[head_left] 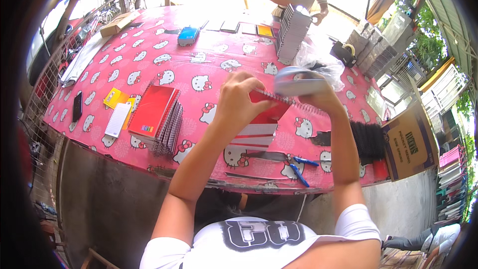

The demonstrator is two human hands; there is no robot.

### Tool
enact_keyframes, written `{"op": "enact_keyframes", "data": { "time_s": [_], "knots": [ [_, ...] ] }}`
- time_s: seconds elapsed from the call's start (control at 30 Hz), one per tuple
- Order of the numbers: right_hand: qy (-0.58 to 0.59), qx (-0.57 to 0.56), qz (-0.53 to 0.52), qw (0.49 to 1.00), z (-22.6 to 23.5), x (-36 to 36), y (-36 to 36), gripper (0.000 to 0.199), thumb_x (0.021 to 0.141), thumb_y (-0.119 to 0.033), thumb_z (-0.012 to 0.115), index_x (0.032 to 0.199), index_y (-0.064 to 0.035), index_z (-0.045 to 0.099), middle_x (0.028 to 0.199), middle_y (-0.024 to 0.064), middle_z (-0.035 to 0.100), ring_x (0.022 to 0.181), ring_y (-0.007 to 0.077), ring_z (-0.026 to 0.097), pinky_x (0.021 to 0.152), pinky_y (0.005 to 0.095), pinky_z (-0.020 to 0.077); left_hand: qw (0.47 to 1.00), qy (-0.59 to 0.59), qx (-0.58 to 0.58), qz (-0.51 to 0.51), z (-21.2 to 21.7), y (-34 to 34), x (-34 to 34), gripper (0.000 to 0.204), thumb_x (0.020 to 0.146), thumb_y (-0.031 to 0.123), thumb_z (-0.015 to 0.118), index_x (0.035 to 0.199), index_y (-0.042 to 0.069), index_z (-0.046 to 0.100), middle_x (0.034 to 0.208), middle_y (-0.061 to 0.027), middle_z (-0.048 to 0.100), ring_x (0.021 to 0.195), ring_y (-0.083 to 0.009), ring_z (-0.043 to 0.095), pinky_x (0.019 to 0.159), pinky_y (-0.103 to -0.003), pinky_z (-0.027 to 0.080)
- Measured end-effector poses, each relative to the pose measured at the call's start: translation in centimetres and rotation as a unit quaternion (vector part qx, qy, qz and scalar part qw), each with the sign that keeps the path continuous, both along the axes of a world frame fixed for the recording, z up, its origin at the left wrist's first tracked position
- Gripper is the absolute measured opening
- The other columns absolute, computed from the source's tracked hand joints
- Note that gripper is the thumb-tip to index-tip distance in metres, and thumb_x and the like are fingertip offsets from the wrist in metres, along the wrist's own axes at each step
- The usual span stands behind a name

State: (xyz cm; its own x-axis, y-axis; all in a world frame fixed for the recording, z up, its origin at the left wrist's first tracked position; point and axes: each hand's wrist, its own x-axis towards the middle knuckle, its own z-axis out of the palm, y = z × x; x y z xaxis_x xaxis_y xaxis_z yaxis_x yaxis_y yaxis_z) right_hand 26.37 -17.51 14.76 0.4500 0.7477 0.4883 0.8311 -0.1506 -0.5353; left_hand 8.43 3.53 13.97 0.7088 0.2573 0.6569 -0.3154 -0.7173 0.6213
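Fingers of your left hand (239,100) clamped on red-covered spiral-bound notebook (269,107), lifted above pink patterned surface (199,65) centre; right hand (318,92) grips pale blue sheet (298,80) at coil edge, steadying it. Finished red notebook stack (157,117) parked left, near.

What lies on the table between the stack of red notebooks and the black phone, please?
In the head view, a yellow booklet and a white notepad lie between the stack of red notebooks and the black phone.

Bare cloth (199,65) mid-table; notebook stack (157,117) (left) and pliers (298,167) crowd the hands.
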Motion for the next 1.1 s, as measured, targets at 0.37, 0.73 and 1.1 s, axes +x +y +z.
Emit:
{"op": "enact_keyframes", "data": {
  "time_s": [0.37, 0.73, 1.1],
  "knots": [
    [0.365, 0.102, 0.051, 0.924, 3.3, -4.7, 5.0, 0.045, 0.062, 0.006, 0.066, 0.107, -0.0019, 0.062, 0.092, 0.0072, 0.068, 0.082, 0.0169, 0.064, 0.069, 0.0311, 0.0529, 0.942, -0.024, -0.333, -0.042, -2.7, 3.0, -1.2, 0.038, 0.075, -0.002, 0.073, 0.111, 0.000, 0.063, 0.095, -0.0074, 0.067, 0.084, -0.0123, 0.063, 0.072, -0.025, 0.053],
    [-0.074, -0.125, -0.218, 0.965, 0.4, -1.0, 6.6, 0.046, 0.066, -0.005, 0.064, 0.111, -0.0100, 0.060, 0.093, 0.0166, 0.068, 0.086, 0.0324, 0.066, 0.073, 0.0417, 0.0514, 0.898, -0.011, -0.425, -0.116, -3.6, 4.2, -1.4, 0.036, 0.077, -0.003, 0.072, 0.111, 0.003, 0.066, 0.092, -0.0052, 0.069, 0.075, -0.0060, 0.061, 0.064, -0.021, 0.051],
    [-0.176, -0.159, -0.289, 0.928, -12.4, -6.3, -7.4, 0.058, 0.074, -0.025, 0.073, 0.121, 0.0002, 0.049, 0.135, 0.0196, 0.043, 0.122, 0.0391, 0.044, 0.098, 0.0484, 0.0377, 0.938, -0.344, 0.023, -0.026, 1.2, -0.1, -4.4, 0.019, 0.073, -0.006, 0.072, 0.089, 0.002, 0.065, 0.088, -0.0097, 0.069, 0.082, -0.0199, 0.066, 0.073, -0.028, 0.053]
  ]
}}
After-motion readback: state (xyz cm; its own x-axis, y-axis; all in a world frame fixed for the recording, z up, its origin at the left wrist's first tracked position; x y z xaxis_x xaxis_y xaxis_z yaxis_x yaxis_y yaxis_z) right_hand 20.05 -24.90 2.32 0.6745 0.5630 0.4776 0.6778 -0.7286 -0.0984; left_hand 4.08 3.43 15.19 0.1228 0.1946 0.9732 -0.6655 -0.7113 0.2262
